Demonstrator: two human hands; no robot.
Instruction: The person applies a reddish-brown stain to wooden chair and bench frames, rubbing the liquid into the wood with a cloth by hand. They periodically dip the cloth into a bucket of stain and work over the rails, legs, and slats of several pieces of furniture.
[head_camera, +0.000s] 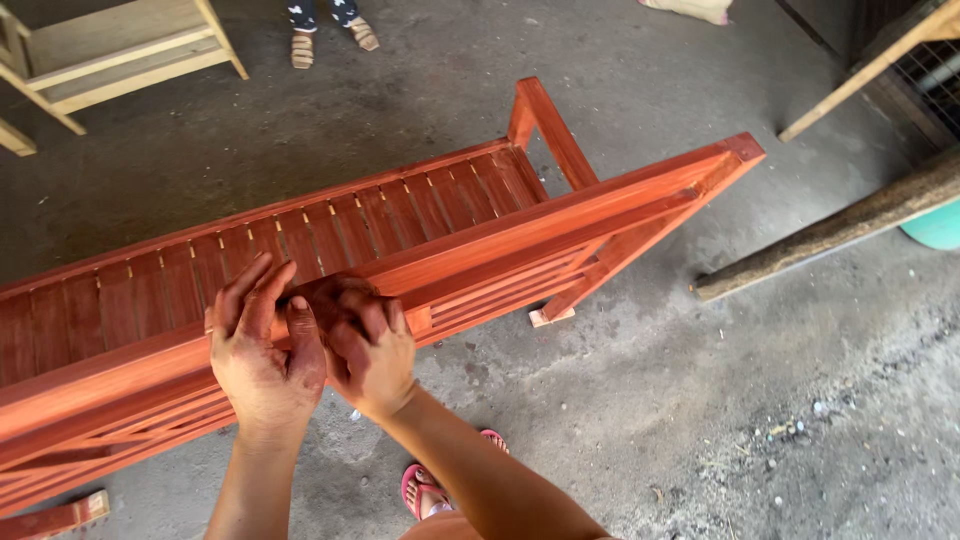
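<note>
A long slatted wooden rack, stained red-brown, lies on its side on the concrete floor. Both my hands meet over its near top rail. My left hand has fingers spread, its thumb pressed against a dark, stain-soaked rag. My right hand is curled around that rag, against the rail. Both hands are smeared with reddish stain.
An unpainted wooden shelf frame stands at the far left. Another person's sandalled feet are at the top. A rough plank and pale wooden frame lie to the right. Small wood blocks prop the rack. My pink sandal is below.
</note>
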